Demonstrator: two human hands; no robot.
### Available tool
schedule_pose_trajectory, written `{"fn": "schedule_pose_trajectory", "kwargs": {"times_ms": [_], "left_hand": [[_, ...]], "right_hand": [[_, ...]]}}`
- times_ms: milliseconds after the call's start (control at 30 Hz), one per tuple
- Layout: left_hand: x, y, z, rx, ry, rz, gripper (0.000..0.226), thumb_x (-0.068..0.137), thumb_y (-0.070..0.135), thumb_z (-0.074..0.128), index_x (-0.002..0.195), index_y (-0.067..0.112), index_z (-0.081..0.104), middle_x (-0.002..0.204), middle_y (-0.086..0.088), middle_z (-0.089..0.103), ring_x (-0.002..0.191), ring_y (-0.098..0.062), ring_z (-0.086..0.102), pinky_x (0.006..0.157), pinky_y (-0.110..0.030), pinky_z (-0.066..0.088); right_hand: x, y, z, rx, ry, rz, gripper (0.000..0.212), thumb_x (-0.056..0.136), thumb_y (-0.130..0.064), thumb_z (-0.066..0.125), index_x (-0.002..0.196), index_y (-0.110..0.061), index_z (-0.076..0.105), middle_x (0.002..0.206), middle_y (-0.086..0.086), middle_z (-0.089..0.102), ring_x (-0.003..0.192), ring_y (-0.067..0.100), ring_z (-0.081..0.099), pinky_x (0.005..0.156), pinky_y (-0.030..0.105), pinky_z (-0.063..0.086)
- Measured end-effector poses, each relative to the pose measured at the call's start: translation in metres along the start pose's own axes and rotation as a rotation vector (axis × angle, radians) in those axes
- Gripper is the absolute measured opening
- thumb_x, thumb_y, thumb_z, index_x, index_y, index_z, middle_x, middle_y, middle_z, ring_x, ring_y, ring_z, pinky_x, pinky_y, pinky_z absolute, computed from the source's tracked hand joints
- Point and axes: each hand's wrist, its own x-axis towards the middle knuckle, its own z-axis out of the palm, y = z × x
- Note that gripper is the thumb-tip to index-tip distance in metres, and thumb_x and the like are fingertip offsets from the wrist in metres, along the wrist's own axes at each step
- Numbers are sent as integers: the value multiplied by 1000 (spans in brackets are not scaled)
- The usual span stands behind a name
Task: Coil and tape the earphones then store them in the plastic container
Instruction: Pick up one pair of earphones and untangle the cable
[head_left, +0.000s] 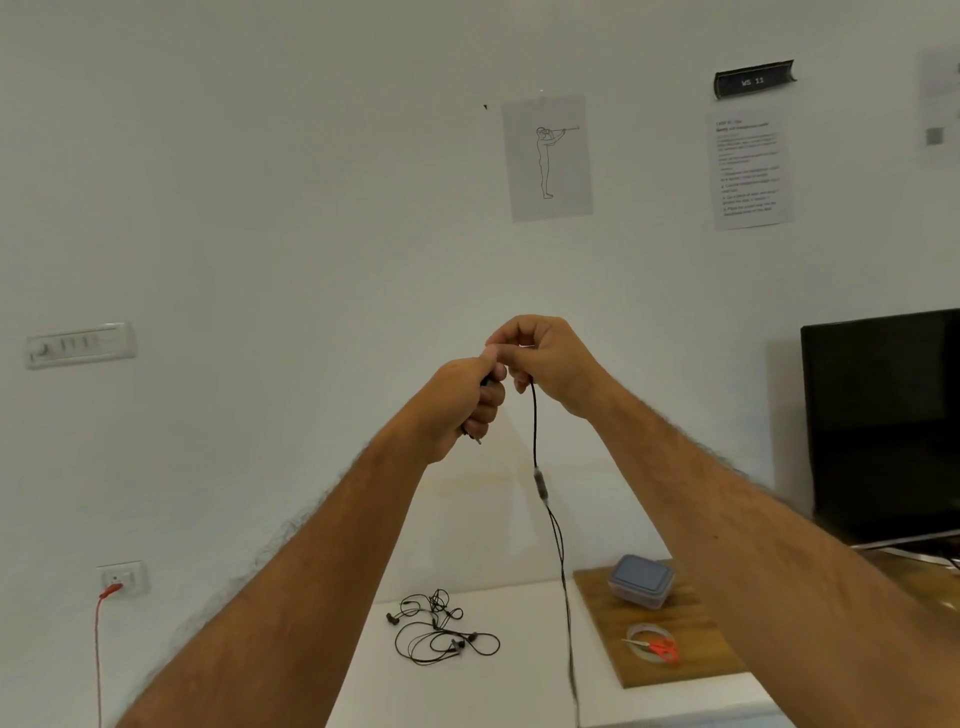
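Earphones cable hangs from both raised hands, above a white table whose right part carries a wooden board. Largest nearby is a dark monitor at right. The left hand is clenched round one end of the cable; the right hand pinches it just beside, the rest dropping past an inline piece. Loose earphones lie tangled on the table. On the board sit a lidded plastic container, a tape roll and orange scissors.

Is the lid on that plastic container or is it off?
On. The plastic container on the wooden board has its grey-blue lid seated flat on top.
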Motion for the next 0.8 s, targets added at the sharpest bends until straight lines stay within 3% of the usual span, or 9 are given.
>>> {"fn": "schedule_pose_trajectory", "kwargs": {"times_ms": [133,300,367,533,633,800], "left_hand": [[0,6,-2,-167,-45,18,37,106,36,25,77,20,42,58,6,31,51,-10,20,46,-21,20],[2,18,3,-311,-63,139,27,102,19,27,84,14,47,59,3,38,48,-10,27,45,-22,28],[4,19,5,-278,-27,200,24,103,18,29,92,12,50,60,3,42,48,-9,33,46,-22,34],[12,13,0,-168,153,292,24,106,20,33,105,10,55,64,2,54,54,-13,55,62,-32,56],[16,8,-10,-74,256,333,25,107,20,31,102,13,55,68,-1,60,60,-16,63,66,-30,58],[18,-3,-23,105,280,323,25,105,19,33,102,10,56,71,-5,63,63,-16,65,64,-24,56]], "right_hand": [[-3,6,3,117,10,23,4,91,-6,65,88,-5,67,63,-4,63,50,12,49,51,26,46],[-16,15,20,264,-47,126,23,95,-9,60,74,-19,65,62,3,60,53,17,50,51,28,46],[-25,18,27,290,-105,181,25,99,-8,53,78,-17,64,64,3,59,53,15,51,52,30,48],[-42,17,36,33,-334,248,24,104,-17,45,94,-8,65,73,11,59,57,19,55,61,36,55],[-46,10,35,-64,-417,269,24,104,-17,44,105,-8,65,70,7,53,54,17,51,56,33,56],[-41,-4,25,-249,-364,268,20,97,-25,57,100,-9,68,64,-2,51,51,10,43,45,21,36]]}}
